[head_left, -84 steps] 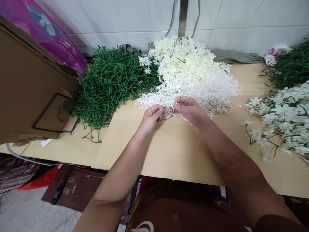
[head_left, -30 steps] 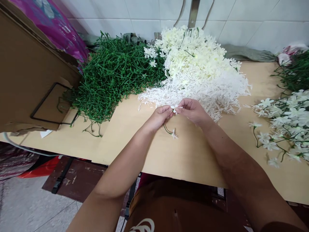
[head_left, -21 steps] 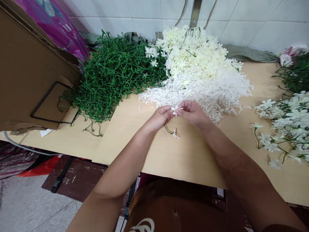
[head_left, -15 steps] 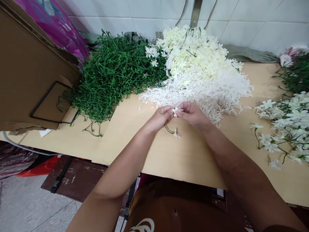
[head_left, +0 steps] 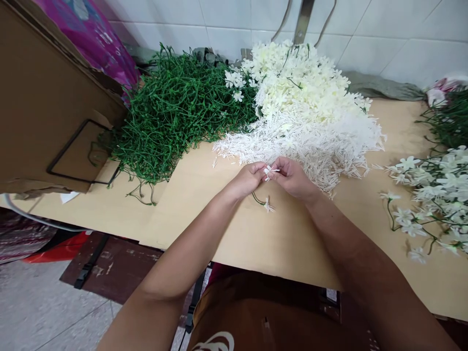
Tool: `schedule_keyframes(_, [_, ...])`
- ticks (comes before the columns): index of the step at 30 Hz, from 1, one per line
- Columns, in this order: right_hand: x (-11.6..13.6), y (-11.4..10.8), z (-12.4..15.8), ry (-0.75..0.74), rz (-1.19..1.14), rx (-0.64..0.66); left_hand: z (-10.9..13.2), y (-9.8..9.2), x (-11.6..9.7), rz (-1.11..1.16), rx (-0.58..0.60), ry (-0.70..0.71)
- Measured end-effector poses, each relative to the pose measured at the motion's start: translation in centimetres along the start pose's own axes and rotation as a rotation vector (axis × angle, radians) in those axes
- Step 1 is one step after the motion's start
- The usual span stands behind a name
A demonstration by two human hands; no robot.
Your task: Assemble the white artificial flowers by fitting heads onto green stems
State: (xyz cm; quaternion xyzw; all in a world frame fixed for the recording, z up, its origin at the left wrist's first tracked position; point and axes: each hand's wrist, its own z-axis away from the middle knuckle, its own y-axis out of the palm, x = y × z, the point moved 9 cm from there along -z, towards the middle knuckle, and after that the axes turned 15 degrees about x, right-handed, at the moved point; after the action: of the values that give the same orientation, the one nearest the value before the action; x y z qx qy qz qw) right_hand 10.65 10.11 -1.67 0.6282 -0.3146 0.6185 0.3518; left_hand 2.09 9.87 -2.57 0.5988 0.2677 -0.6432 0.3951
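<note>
A small white flower [head_left: 268,171] is pinched between my two hands at the middle of the table. My left hand [head_left: 252,178] is closed on the flower's stem side; a green stem with another white flower [head_left: 269,205] at its end hangs below it. My right hand [head_left: 288,176] has thumb and fingertips together at the flower, where thin white pieces stick out. Just behind my hands lies a heap of thin white pieces [head_left: 321,146], with a pile of cream-white petals [head_left: 307,92] beyond. Green stems [head_left: 183,107] are heaped to the left.
A cardboard box [head_left: 47,107] and a black wire frame [head_left: 69,146] stand at the left, beside a purple bag [head_left: 98,44]. White flowers on green stems [head_left: 446,190] lie on the right of the table [head_left: 183,209]. A tiled wall [head_left: 365,44] rises behind.
The view has shifted slightly. My hands stay together at the flower, with only a small change in my fingers around it.
</note>
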Motion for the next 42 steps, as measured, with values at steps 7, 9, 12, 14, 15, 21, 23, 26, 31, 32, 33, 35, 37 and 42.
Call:
schedule_keyframes(7, [-0.37,0.21,-0.18,0.01,-0.171,0.063,0.62,0.16,-0.17,0.082,0.0,-0.057])
schedule_keyframes(9, [-0.38,0.08,-0.19,0.004,-0.227,0.083,0.85,0.33,-0.49,0.11,0.013,-0.063])
schedule_keyframes(12, [-0.5,-0.09,-0.2,0.009,-0.312,0.104,0.92,0.71,-0.86,0.152,0.066,-0.051])
schedule_keyframes(14, [-0.55,-0.1,-0.2,0.013,-0.371,0.111,0.89,0.75,-0.88,0.154,0.087,-0.045])
schedule_keyframes(15, [-0.56,-0.11,-0.21,0.016,-0.391,0.108,0.88,0.68,-0.83,0.144,0.087,-0.046])
schedule_keyframes(21, [-0.63,-0.21,-0.3,0.034,-0.333,0.062,0.84,0.07,-0.38,0.086,0.025,-0.046])
schedule_keyframes(23, [-0.67,-0.23,-0.33,0.041,-0.314,0.06,0.81,0.03,-0.44,0.07,0.01,-0.032])
schedule_keyframes(26, [-0.86,-0.21,-0.32,0.069,-0.312,0.075,0.77,0.16,-0.55,0.068,0.01,-0.027])
schedule_keyframes(31, [-0.78,-0.01,-0.12,0.074,-0.378,0.108,0.85,0.31,-0.52,0.133,0.011,-0.068])
schedule_keyframes(32, [-0.73,0.06,-0.07,0.072,-0.393,0.112,0.88,0.3,-0.5,0.144,0.009,-0.077])
schedule_keyframes(33, [-0.67,0.12,-0.02,0.069,-0.405,0.114,0.89,0.3,-0.49,0.15,0.01,-0.084])
schedule_keyframes(35, [-0.5,0.19,0.05,0.056,-0.412,0.113,0.89,0.36,-0.48,0.154,0.021,-0.095])
schedule_keyframes(37, [-0.38,0.17,0.09,0.044,-0.405,0.103,0.88,0.4,-0.49,0.15,0.031,-0.101])
schedule_keyframes(42, [-0.62,0.03,0.04,0.068,-0.378,0.07,0.86,0.36,-0.5,0.123,0.046,-0.081])
